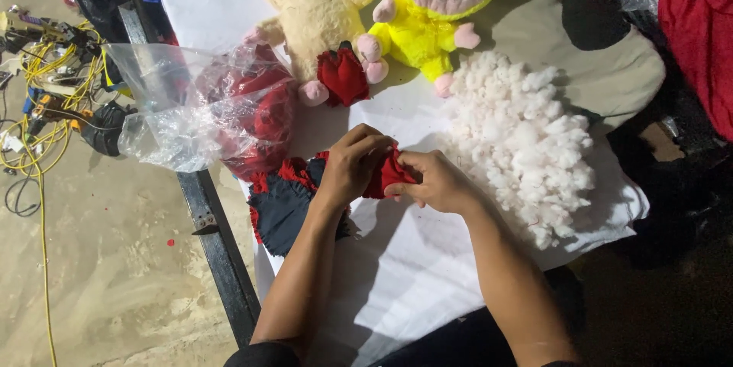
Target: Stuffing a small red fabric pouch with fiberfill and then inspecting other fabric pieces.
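In the head view, a person is sitting at a table covered with a white cloth (427, 260). Both hands are meeting near the middle of it. The left hand (351, 164) is curling its fingers over a small red fabric piece (388, 172), and the right hand (435, 182) is pinching the same piece from the other side with thumb and fingertips. So both hands are closing on the red fabric, which is sitting between them, just above the white cloth.

Just left of the left hand, a flat piece of dark blue fabric with red ruffled edge (284, 203) is lying on the cloth, partly under the left wrist. Further left, a clear plastic bag (191, 103) with more red pieces inside is hanging over the table edge. Right of the hands, a big pile of white stuffing (527, 138) is lying near the right forearm.

At the far side of the table, a cream plush doll (313, 8) and a yellow plush doll (420, 27) are lying side by side, and a stuffed red piece (342, 75) is resting between their legs. On the floor at the left, yellow cables (46, 84) are lying in a tangle, well apart from the hands.
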